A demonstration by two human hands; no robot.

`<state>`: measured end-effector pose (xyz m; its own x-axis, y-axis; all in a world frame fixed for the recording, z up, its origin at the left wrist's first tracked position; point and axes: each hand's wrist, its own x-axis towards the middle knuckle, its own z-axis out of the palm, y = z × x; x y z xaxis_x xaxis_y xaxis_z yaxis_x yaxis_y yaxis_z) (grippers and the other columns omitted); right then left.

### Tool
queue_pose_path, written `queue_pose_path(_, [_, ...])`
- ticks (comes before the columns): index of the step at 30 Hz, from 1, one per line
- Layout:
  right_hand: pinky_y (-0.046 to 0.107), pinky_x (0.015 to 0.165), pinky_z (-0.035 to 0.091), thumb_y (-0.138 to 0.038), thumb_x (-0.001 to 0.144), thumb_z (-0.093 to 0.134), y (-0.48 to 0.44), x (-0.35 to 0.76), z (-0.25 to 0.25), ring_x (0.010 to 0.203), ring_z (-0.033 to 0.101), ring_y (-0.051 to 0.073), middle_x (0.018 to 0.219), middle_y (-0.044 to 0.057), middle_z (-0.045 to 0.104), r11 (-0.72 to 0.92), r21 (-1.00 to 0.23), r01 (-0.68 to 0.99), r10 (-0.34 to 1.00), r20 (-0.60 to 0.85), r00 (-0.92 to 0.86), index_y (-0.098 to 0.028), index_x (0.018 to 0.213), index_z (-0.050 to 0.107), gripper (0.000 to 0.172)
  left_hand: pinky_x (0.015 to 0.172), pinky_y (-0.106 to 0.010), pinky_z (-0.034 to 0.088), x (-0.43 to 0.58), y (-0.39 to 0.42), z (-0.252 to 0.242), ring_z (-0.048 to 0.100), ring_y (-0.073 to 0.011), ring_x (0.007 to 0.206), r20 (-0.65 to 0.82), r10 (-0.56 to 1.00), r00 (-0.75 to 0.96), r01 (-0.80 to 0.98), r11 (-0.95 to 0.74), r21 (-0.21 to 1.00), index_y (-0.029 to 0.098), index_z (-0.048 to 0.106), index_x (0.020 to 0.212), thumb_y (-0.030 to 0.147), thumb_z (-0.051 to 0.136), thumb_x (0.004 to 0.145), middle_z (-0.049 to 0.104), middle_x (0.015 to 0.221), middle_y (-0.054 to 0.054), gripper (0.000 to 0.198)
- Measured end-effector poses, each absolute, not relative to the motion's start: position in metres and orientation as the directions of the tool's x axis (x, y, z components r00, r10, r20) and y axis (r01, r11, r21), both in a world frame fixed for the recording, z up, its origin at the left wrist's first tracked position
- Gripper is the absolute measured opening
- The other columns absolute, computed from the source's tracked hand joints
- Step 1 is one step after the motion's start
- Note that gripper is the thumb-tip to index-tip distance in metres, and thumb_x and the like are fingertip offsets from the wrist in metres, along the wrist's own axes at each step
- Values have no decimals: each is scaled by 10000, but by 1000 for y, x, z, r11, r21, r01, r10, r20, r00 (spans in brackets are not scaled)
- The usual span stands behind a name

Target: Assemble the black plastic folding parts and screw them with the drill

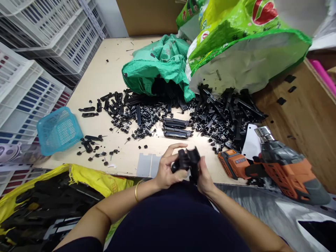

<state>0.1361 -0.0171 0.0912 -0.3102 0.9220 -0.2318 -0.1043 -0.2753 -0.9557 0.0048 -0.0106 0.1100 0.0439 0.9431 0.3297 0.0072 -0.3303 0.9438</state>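
Observation:
At the table's near edge, my left hand [168, 171] is closed around a black plastic clamp-like part [183, 160]. Beside it, my right hand [206, 177] grips a black channel-shaped piece [193, 159]. The two pieces are close together; whether they are joined I cannot tell. Just beyond my hands lie long black plastic assemblies [177, 127], stacked side by side. Loose black-headed screws [147, 120] are heaped behind and left of them. To the right is a pile of black plastic parts [228, 112].
An orange and black cordless drill [286, 168] with its battery [233, 162] lies at right. A blue basket [60, 129] stands at left. Green sack [157, 66] and printed bag [236, 52] sit behind; a yellow sack [105, 180] of black parts is lower left.

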Motion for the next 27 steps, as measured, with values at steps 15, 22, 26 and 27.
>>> queue_pose_path(15, [462, 1001, 273, -144, 675, 572, 255, 198, 54, 1183, 362, 283, 1240, 145, 391, -128, -645, 754, 935, 174, 307, -172, 1147, 530, 475, 1127, -543, 252, -12, 49, -2, 307, -308, 1380, 274, 769, 578, 707, -639, 303, 134, 557, 1221, 388, 616, 824, 412, 1431, -187, 475])
queue_pose_path(22, [365, 937, 289, -64, 787, 435, 251, 220, 81, 1037, 456, 223, 1071, 174, 479, 11, -596, 803, 817, 468, 336, -80, 1118, 502, 339, 1144, -550, 105, -3, 80, -10, 83, -320, 1441, 132, 853, 504, 838, -520, 163, 204, 177, 1488, 542, 514, 846, 121, 1553, -167, 800])
queue_pose_path(26, [362, 933, 300, -78, 808, 440, 228, 224, 91, 1055, 463, 231, 1096, 165, 497, 120, -541, 832, 788, 562, 251, -110, 1122, 497, 321, 1133, -559, 121, 5, 91, -8, 121, -333, 1433, 72, 899, 433, 887, -439, 145, 220, 138, 1496, 552, 470, 866, 154, 1548, -162, 786])
queue_pose_path(27, [360, 927, 303, -73, 803, 444, 227, 225, 89, 1045, 467, 231, 1101, 168, 498, 94, -540, 836, 812, 528, 249, -112, 1126, 503, 331, 1131, -559, 129, 7, 95, -8, 137, -334, 1430, 67, 902, 427, 890, -432, 144, 219, 138, 1496, 544, 471, 869, 171, 1544, -164, 781])
